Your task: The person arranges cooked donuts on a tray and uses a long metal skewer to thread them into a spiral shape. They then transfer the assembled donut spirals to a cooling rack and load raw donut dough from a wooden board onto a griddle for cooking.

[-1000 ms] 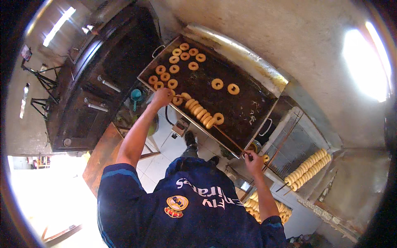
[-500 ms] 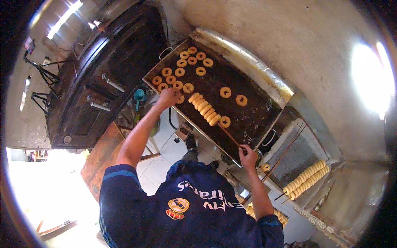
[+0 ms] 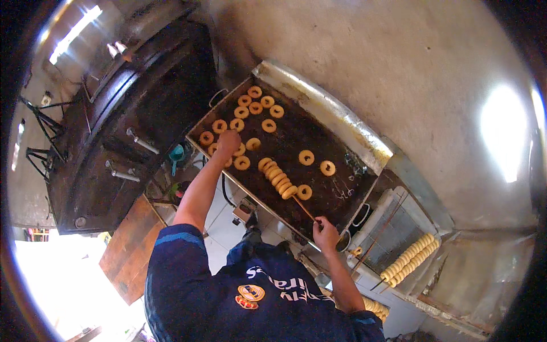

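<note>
A large rectangular metal pan (image 3: 288,134) with a dark inside holds several golden ring doughnuts (image 3: 269,125), most of them gathered at its left end. My right hand (image 3: 325,232) grips the near end of a thin stick (image 3: 303,208) at the pan's front right. Threaded on that stick is a tight row of ring doughnuts (image 3: 277,178), slanting over the pan. My left hand (image 3: 229,141) reaches in among the loose rings at the left, its fingers bunched together. Whatever is under those fingers is hidden. One loose ring (image 3: 304,192) lies right beside the threaded row.
To the right, a mesh-bottomed tray (image 3: 379,242) stands by the pan, with loaded sticks of rings (image 3: 411,259) across its far side. A dark cabinet (image 3: 85,176) with metal handles rises at the left. A teal scoop (image 3: 176,155) is beside the pan's left corner. A wall (image 3: 399,74) runs behind.
My left hand has gone from near the stick's tip to the rings further left. My right hand still holds the stick with its row. The whole view has shifted a little.
</note>
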{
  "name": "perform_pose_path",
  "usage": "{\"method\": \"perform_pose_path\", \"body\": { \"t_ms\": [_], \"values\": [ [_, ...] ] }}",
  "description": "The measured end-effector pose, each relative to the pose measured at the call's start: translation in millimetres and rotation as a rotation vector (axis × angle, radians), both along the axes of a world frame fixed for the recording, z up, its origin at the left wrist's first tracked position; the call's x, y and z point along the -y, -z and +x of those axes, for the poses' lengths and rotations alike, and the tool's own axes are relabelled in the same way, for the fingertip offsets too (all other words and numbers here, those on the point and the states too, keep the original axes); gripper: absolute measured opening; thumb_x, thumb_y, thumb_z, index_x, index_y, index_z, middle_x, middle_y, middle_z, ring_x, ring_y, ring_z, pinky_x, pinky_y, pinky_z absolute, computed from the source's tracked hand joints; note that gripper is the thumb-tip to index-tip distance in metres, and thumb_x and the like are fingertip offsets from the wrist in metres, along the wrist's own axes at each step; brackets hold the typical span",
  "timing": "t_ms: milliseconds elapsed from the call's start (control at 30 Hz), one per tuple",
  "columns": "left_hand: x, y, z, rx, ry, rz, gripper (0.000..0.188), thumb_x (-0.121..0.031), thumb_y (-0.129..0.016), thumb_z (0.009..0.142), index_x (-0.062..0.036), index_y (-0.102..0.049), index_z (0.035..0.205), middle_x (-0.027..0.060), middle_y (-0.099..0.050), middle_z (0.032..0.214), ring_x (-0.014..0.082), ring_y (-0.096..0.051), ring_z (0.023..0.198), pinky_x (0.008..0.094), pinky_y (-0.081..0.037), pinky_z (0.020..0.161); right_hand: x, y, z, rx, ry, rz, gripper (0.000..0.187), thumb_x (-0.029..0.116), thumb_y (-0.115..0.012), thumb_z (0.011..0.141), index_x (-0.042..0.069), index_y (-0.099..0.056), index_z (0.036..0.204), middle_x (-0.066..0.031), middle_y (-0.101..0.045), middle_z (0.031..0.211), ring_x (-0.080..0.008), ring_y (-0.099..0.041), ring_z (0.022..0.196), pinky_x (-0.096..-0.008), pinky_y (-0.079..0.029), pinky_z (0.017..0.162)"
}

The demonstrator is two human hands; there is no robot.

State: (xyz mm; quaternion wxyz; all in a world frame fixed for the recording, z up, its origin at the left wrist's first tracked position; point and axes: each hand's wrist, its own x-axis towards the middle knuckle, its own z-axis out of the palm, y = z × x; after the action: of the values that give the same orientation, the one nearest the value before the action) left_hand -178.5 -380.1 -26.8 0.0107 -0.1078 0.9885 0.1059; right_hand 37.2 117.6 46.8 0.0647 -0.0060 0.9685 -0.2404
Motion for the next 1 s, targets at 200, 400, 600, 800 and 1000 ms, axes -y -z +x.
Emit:
{"method": "perform_pose_path", "body": {
  "t_ms": [200,400,600,800,1000],
  "values": [
    [107,-15,-11,-0.029,0.059,0.354,0.042,-0.041,-0.072,0.091,-0.0022,-0.078,0.107,0.0229,-0.076,0.109,0.0377,-0.073,0.106,0.0478,-0.057,0.092,27,78,-35,-0.165,-0.053,-0.356,0.025,0.028,-0.076,0.094,0.012,-0.077,0.114,-0.0104,-0.078,0.093,-0.0245,-0.075,0.081,-0.0372,-0.057,0.075],
    [48,-99,56,0.005,0.008,0.389,0.028,-0.032,-0.069,0.092,-0.0073,-0.079,0.102,0.0185,-0.077,0.093,0.038,-0.074,0.086,0.0466,-0.059,0.081,-14,59,-2,-0.006,0.003,-0.409,0.022,0.019,-0.074,0.097,0.004,-0.076,0.114,-0.011,-0.075,0.091,-0.0166,-0.07,0.079,-0.0317,-0.055,0.076],
    [-25,-55,138,-0.159,0.151,0.368,0.022,-0.027,-0.069,0.087,-0.0064,-0.076,0.091,0.0217,-0.072,0.085,0.0449,-0.071,0.082,0.0539,-0.057,0.075,-50,31,26,0.011,-0.042,-0.17,0.02,0.026,-0.076,0.093,0.014,-0.078,0.109,-0.0075,-0.074,0.079,-0.0229,-0.071,0.072,-0.0356,-0.055,0.068],
    [-42,-27,132,-0.25,0.047,0.204,0.022,-0.02,-0.065,0.088,0.0007,-0.073,0.086,0.025,-0.071,0.081,0.0464,-0.071,0.08,0.0562,-0.057,0.075,-59,-20,52,0.083,-0.12,0.073,0.023,0.028,-0.069,0.096,0.019,-0.074,0.117,-0.0096,-0.073,0.076,-0.0312,-0.071,0.069,-0.0443,-0.053,0.062],
    [26,-6,100,-0.11,0.041,0.239,0.029,-0.028,-0.066,0.091,-0.0004,-0.075,0.089,0.0267,-0.073,0.098,0.0435,-0.072,0.094,0.0549,-0.056,0.086,-48,42,41,0.048,-0.107,-0.215,0.023,0.028,-0.07,0.097,0.016,-0.075,0.116,-0.0081,-0.071,0.075,-0.0255,-0.07,0.067,-0.0403,-0.054,0.063]
  ]
}}
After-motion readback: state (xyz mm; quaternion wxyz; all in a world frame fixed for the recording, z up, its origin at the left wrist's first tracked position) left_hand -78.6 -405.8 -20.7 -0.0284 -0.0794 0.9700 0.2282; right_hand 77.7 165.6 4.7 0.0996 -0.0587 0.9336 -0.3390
